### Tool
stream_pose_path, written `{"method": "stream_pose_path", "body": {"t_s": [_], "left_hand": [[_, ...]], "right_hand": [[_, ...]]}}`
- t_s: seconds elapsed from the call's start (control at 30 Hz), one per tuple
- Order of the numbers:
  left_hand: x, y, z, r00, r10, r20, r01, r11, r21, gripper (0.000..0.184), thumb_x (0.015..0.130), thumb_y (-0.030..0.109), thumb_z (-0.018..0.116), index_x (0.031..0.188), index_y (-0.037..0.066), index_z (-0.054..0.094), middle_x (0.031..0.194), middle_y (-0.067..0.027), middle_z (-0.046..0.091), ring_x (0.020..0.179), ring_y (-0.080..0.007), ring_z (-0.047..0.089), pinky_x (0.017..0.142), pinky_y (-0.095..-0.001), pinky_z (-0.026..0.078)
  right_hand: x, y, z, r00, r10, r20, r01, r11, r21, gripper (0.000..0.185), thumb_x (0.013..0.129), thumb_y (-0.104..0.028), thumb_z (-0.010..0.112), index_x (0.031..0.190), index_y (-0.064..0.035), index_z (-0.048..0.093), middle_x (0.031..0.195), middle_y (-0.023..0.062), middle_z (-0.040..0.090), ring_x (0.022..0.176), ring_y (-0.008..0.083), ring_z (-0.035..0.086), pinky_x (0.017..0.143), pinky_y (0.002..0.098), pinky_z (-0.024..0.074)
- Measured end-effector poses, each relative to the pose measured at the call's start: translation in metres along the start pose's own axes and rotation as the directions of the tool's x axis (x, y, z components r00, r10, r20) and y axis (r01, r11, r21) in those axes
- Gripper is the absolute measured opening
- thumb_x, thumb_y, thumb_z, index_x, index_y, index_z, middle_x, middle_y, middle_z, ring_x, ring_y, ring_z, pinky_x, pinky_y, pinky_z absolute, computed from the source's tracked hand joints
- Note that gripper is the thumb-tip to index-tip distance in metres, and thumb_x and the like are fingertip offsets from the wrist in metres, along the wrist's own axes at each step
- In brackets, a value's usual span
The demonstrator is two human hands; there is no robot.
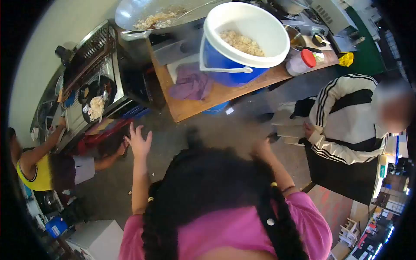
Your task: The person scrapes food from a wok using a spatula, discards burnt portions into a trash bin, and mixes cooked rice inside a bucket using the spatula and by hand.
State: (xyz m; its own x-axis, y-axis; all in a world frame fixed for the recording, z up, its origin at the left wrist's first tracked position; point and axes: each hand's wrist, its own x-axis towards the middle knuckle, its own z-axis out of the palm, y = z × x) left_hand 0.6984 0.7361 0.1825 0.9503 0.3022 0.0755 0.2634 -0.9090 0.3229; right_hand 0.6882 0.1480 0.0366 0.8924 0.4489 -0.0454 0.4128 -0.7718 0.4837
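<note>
Head view gives me left hand (pixel 141 142) splayed free, right hand (pixel 261 150) too blurred to tell, blue bucket (pixel 226 57) on tabletop (pixel 187 110).

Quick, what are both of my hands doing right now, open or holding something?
Bare left hand: open, fingers spread, nothing visible in it.
Bare right hand: blurred; cannot tell whether it's open or closed.

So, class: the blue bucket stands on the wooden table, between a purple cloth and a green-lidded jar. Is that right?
Green is wrong: the head view shows a red lid on the jar. The blue bucket does stand on the wooden table, between the purple cloth and that jar.
</note>
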Motion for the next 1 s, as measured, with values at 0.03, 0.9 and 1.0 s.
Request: {"method": "stream_pose_path", "body": {"t_s": [0.03, 0.9, 1.0], "left_hand": [[0.005, 0.001, -0.006, 1.000, 0.015, 0.017, -0.015, 1.000, 0.022, 0.042, 0.087, 0.035, 0.070, 0.123, 0.016, 0.057, 0.159, -0.0134, 0.031, 0.144, -0.0366, 0.035, 0.114, -0.0713, 0.015], [0.103, 0.073, 0.018, 0.894, 0.332, 0.301, -0.367, 0.928, 0.068, 0.044, 0.084, 0.036, 0.072, 0.120, 0.016, 0.060, 0.153, -0.0139, 0.039, 0.139, -0.0338, 0.043, 0.114, -0.0716, 0.015], [0.117, 0.086, 0.016, 0.880, 0.387, 0.276, -0.413, 0.910, 0.041, 0.040, 0.085, 0.035, 0.071, 0.119, 0.015, 0.061, 0.150, -0.0120, 0.043, 0.139, -0.0326, 0.042, 0.113, -0.0724, 0.015]], "right_hand": [[0.018, -0.033, -0.041, 0.988, 0.074, 0.137, -0.149, 0.707, 0.691, 0.055, 0.090, -0.033, 0.066, 0.142, -0.0265, 0.052, 0.155, 0.0167, 0.035, 0.146, 0.0310, 0.028, 0.114, 0.0609, 0.0301], [0.126, -0.002, -0.257, 0.993, 0.079, 0.083, -0.113, 0.789, 0.604, 0.042, 0.077, -0.034, 0.074, 0.113, -0.0163, 0.062, 0.129, 0.0156, 0.054, 0.126, 0.0345, 0.047, 0.098, 0.0559, 0.0398], [0.121, -0.002, -0.255, 0.960, 0.255, -0.117, -0.097, 0.695, 0.712, 0.020, 0.076, -0.027, 0.075, 0.078, -0.0132, 0.061, 0.087, 0.0086, 0.062, 0.086, 0.0283, 0.061, 0.074, 0.0442, 0.0471]]}}
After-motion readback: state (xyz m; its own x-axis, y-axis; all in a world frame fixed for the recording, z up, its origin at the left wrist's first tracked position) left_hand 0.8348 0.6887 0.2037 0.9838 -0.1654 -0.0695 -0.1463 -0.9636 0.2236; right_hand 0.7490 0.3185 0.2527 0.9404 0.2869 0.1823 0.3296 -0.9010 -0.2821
